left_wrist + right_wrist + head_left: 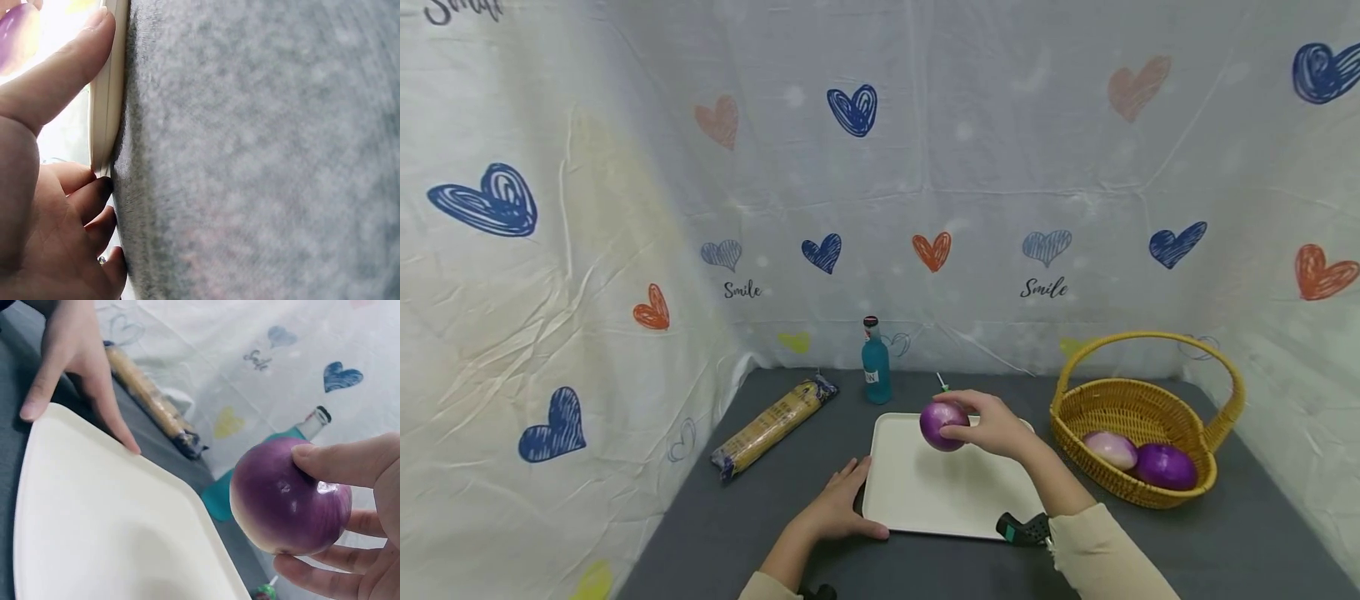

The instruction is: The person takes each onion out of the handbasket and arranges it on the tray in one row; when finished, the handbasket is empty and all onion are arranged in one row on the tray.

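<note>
My right hand (988, 423) grips a shiny purple onion (943, 427) with thumb and fingertips, above the back part of a cream tray (925, 500). In the right wrist view, the onion (290, 497) fades to pale at its lower end, and the thumb lies on its upper side. My left hand (837, 504) rests at the tray's near left corner, fingers spread along the left edge and thumb at the front rim. Seen from the left wrist, the thumb (69, 75) lies against the tray's side (107, 119).
On the right stands a yellow wicker basket (1078, 406) with a tall handle, holding a pale purple onion (1110, 450) and a darker purple one (1166, 467). Behind the tray are a blue bottle (876, 367) and a lollipop (267, 590). A long yellow packet (775, 425) lies left.
</note>
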The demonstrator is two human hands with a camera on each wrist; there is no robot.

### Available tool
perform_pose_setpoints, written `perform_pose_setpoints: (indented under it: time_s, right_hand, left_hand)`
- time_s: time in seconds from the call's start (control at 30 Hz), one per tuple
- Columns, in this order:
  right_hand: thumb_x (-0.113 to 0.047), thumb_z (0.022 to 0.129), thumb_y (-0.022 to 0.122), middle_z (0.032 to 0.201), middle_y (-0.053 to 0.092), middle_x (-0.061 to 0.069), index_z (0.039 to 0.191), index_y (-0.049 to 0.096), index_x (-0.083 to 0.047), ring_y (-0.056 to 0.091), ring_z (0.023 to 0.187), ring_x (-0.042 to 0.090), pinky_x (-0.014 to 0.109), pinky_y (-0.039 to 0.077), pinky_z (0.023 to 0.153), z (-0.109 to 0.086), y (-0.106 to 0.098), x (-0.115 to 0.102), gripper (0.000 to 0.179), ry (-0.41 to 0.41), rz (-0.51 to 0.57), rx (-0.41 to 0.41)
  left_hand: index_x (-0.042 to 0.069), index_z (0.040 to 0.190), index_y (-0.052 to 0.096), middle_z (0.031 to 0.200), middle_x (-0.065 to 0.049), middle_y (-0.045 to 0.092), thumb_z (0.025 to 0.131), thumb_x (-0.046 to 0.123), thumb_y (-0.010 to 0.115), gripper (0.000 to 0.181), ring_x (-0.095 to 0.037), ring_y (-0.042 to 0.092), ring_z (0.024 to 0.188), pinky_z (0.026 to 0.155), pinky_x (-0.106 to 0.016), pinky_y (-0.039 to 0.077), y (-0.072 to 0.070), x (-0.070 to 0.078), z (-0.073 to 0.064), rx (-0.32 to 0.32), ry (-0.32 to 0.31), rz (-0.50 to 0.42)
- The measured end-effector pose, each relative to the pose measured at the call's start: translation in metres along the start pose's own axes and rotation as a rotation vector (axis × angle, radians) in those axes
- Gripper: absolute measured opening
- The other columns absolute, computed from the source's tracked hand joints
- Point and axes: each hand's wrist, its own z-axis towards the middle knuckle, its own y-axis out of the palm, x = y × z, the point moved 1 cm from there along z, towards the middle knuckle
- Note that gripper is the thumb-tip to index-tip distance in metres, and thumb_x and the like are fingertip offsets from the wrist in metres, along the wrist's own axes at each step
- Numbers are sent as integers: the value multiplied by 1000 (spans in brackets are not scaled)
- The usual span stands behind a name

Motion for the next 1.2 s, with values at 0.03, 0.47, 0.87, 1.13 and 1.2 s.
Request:
perform_pose_setpoints:
  time_s: [0.03,0.47,0.87,1.13,1.2]
  right_hand:
    - [-31,88,79,131,66,11,134,65,-18,64,116,34,51,58,92,1,3,0,49,6,5,-2]
    - [-27,88,79,131,66,11,133,66,-16,66,112,32,47,60,87,25,47,-3,47,30,58,-50]
    - [-25,88,80,131,65,12,133,65,-15,65,109,30,45,60,88,36,81,14,48,47,60,-75]
    - [-21,89,79,141,59,16,142,57,-8,62,117,34,51,55,96,36,95,19,59,72,25,-77]
    - [-21,89,79,144,56,18,145,54,-6,60,122,37,53,54,99,36,96,18,63,81,25,-84]
  left_hand:
    - [12,162,21,166,-18,24,68,57,88,125,-46,16,153,115,-73,19,0,0,0,0,-2,0]
    - [11,162,21,165,-20,24,68,56,89,124,-51,15,151,113,-76,19,1,-1,-3,12,-5,1]
    - [14,162,22,165,-23,23,67,59,88,125,-54,14,151,114,-76,18,0,-2,1,14,-22,-5]
    - [13,162,23,165,-23,23,67,59,88,124,-54,13,151,115,-74,17,3,1,2,15,-25,-9]
    - [13,162,22,165,-23,22,67,59,88,124,-55,13,150,115,-75,17,2,1,2,15,-30,-6]
